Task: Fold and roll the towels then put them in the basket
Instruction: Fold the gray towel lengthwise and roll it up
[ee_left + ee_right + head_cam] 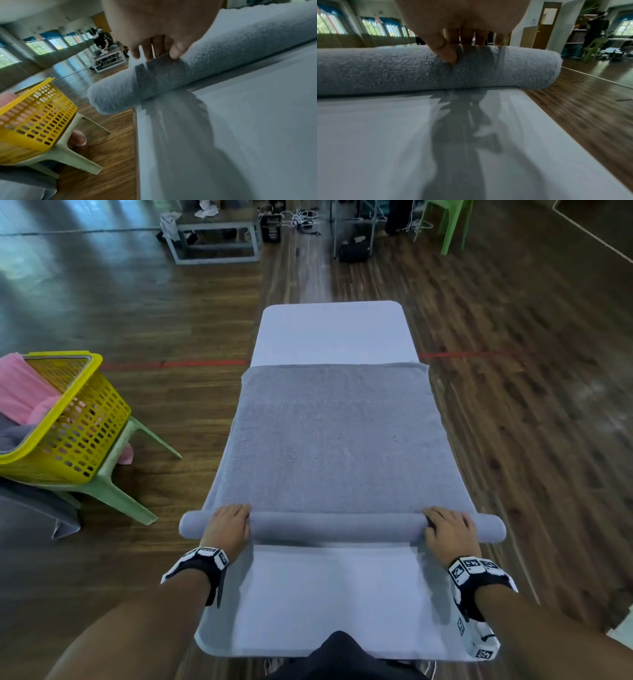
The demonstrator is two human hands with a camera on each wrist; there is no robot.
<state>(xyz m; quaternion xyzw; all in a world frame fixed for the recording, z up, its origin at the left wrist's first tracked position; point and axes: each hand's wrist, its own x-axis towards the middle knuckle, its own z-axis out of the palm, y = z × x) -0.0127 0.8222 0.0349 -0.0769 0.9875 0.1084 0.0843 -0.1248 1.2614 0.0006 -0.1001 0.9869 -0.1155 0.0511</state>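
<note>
On the white desk, left hand and right hand curled over the rolled near end, gray towel flat beyond, overhanging both sides.

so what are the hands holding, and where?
Both hold the grey towel by its rolled near edge: left hand near the roll's left end, right hand near its right end.
</note>
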